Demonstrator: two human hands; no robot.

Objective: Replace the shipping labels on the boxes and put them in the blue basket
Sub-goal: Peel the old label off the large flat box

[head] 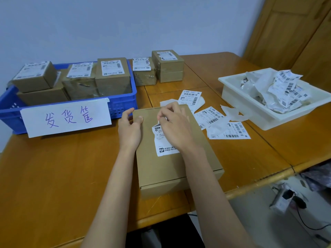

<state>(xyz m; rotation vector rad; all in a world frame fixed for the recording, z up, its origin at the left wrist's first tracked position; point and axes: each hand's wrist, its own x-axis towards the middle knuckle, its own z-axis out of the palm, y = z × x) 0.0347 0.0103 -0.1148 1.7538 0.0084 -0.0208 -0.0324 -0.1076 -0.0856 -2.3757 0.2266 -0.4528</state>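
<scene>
A flat brown cardboard box (pixel 161 169) lies on the wooden table in front of me. A white shipping label (pixel 162 142) is stuck on its top, with its upper corner curled up. My right hand (pixel 174 126) pinches that lifted corner. My left hand (pixel 129 128) presses on the box's far left corner, thumb on top. The blue basket (pixel 121 102) stands at the back left with a handwritten paper sign (pixel 66 118) on its front, and holds several labelled boxes (pixel 112 76).
Two more labelled boxes (pixel 167 66) stand behind, right of the basket. Loose fresh labels (pixel 209 116) and backing scraps lie right of the box. A white tray (pixel 250 106) full of crumpled old labels sits at the right. The table edge drops off at the lower right.
</scene>
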